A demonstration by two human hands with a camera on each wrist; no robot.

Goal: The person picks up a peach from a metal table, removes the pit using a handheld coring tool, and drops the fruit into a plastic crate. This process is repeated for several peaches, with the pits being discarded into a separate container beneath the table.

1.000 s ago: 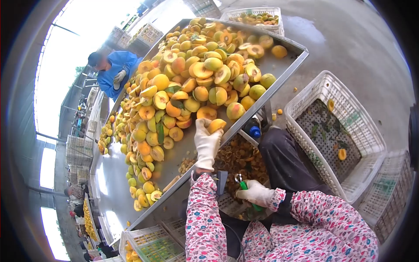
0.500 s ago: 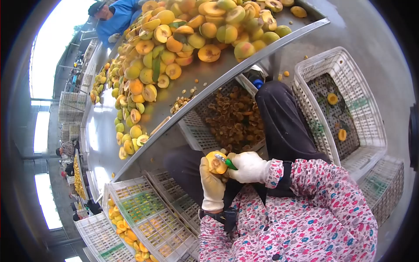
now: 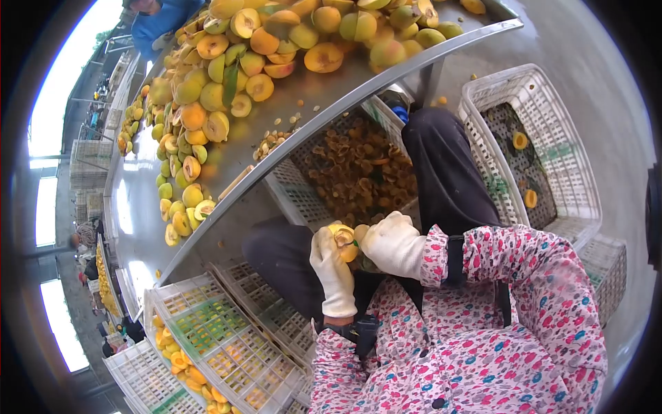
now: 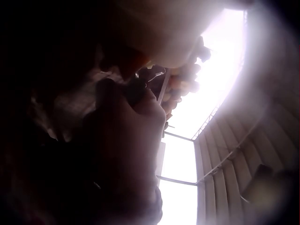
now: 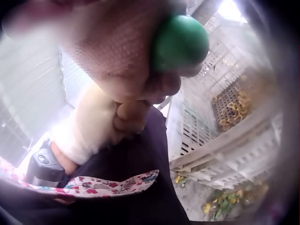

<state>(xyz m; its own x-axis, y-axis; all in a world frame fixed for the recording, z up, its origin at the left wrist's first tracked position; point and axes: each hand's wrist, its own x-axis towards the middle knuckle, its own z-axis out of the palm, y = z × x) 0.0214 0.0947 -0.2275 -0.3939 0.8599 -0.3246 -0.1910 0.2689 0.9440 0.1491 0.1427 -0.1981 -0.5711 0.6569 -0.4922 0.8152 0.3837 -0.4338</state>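
Note:
My gloved left hand (image 3: 334,272) holds a halved yellow peach (image 3: 347,248) over my lap, its cut face towards my right hand. The gloved right hand (image 3: 394,247) is right up against the peach and grips a pitting tool by its green handle (image 5: 183,43). In the head view the fingers hide most of this tool. A bright metal loop (image 4: 157,75) shows at its end in the left wrist view, where the hands are mostly dark. Below the hands, a crate (image 3: 293,196) between my knees holds many brown pits and scraps (image 3: 362,165).
A metal table (image 3: 331,86) ahead bears a heap of peaches (image 3: 200,96), many halved. To my right stands a white crate (image 3: 569,131) with two peach halves and leaves inside. White crates (image 3: 227,345) with peach pieces sit at lower left. A person in blue (image 3: 153,31) stands across the table.
My left hand has brought a peach half from the table to my lap. The right hand has met it with the tool, whose metal loop has since gone from sight in the head view.

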